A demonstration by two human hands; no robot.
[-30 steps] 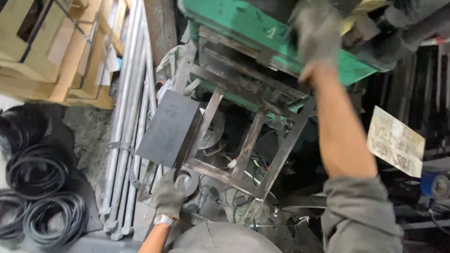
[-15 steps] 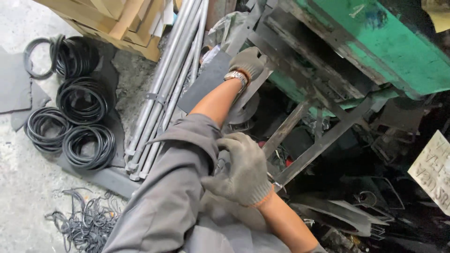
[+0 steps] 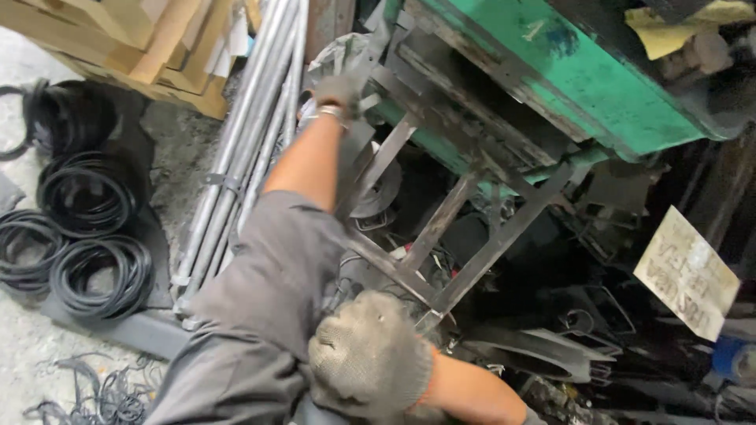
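Cluttered workshop floor; left hand (image 3: pixel 337 93) grasping dark metal frame (image 3: pixel 441 220); right hand (image 3: pixel 370 364) clenched.

A rusty dark metal angle-iron frame (image 3: pixel 441 228) stood tilted beneath the green machine body (image 3: pixel 575 79), its diagonal braces crossing, grimy and worn.

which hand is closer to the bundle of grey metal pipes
Left. The left hand reaches up beside the top of the pipes, by the green machine. The right hand is low in the picture, off to their right.
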